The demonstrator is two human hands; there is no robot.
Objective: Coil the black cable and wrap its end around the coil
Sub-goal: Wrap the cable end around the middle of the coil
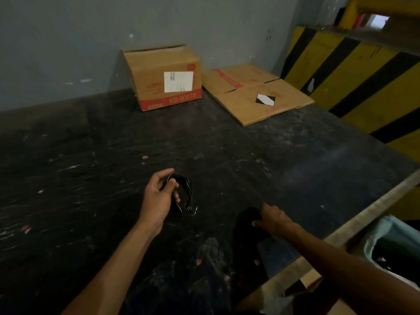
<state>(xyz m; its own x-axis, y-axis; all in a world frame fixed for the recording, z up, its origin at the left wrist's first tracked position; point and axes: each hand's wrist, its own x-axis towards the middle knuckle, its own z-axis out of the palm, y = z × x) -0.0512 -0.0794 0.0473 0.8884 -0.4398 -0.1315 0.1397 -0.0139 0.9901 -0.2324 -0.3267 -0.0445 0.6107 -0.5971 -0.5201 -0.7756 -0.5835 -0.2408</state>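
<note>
A coiled black cable [186, 194] hangs in my left hand [159, 196] above the dark table [113, 155]. Thumb and fingers pinch the coil at its left side, and several loops show pale highlights. A short cable end pokes out at the coil's lower right. My right hand [272, 220] is lower and to the right, fingers spread and turned down over the table, touching nothing I can make out. The dim light hides any cable lying on the dark surface.
An upright cardboard box [162, 78] stands at the back against the grey wall. A flattened cardboard box [256, 92] lies to its right. Yellow-and-black striped panels [354, 83] rise at the right. The table's pale edge [341, 235] runs diagonally at lower right.
</note>
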